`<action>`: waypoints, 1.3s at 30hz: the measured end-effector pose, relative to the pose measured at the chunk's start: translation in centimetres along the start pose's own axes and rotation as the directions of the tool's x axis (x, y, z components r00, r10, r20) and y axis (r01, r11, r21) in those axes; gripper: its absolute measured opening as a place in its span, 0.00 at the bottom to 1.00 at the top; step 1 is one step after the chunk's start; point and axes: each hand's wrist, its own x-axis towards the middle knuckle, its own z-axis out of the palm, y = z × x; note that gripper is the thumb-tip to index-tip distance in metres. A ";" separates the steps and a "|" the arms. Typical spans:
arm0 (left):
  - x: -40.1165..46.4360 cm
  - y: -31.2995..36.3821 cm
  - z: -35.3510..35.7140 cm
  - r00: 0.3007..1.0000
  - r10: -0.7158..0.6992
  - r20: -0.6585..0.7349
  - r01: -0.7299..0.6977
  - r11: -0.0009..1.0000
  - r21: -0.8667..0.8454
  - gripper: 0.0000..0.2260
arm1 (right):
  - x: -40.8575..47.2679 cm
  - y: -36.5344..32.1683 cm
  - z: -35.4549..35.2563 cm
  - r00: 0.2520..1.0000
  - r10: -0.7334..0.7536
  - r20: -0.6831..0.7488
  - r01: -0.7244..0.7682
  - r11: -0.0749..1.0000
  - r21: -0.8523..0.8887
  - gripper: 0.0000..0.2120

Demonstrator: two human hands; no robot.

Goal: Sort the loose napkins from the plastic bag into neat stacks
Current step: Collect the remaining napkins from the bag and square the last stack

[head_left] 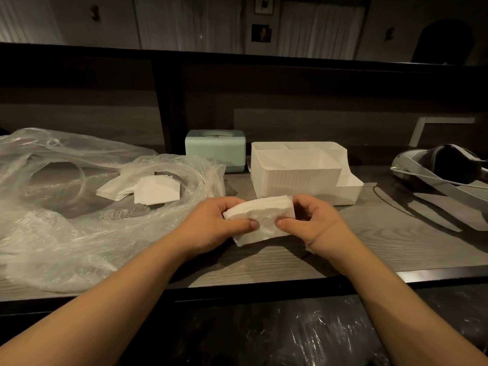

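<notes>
Large crinkled clear plastic bag point(66, 220) runs off left edge; we cannot see its full extent. Loose white square napkins point(148, 190) inside partly veiled by film, count unreadable. Fingers of left hand point(211, 223) and right hand point(314, 223) hidden behind thick white napkin stack point(260, 220); only thumbs show to us. White compartmented plastic organiser point(303, 173): interior floor out of our sight. White-and-black headset point(443, 167) cut by right edge. Small dark wall pictures point(261, 33) too dim to read.
</notes>
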 end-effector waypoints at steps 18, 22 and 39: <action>12.4 13.0 0.9 0.997 -0.053 -0.058 0.042 0.984 -0.175 0.10 | 9.2 -9.3 -9.4 0.973 -0.028 -0.230 0.084 0.968 0.236 0.09; 16.2 13.3 2.0 0.984 -0.174 -0.046 0.167 0.977 -0.136 0.12 | 12.6 -8.6 -10.9 0.967 -0.045 -0.253 0.046 0.999 -0.004 0.08; 20.9 10.3 5.9 0.823 -0.537 0.188 0.540 0.841 0.039 0.20 | 17.9 -3.3 -11.9 0.996 0.043 -0.079 -0.085 0.750 -0.656 0.10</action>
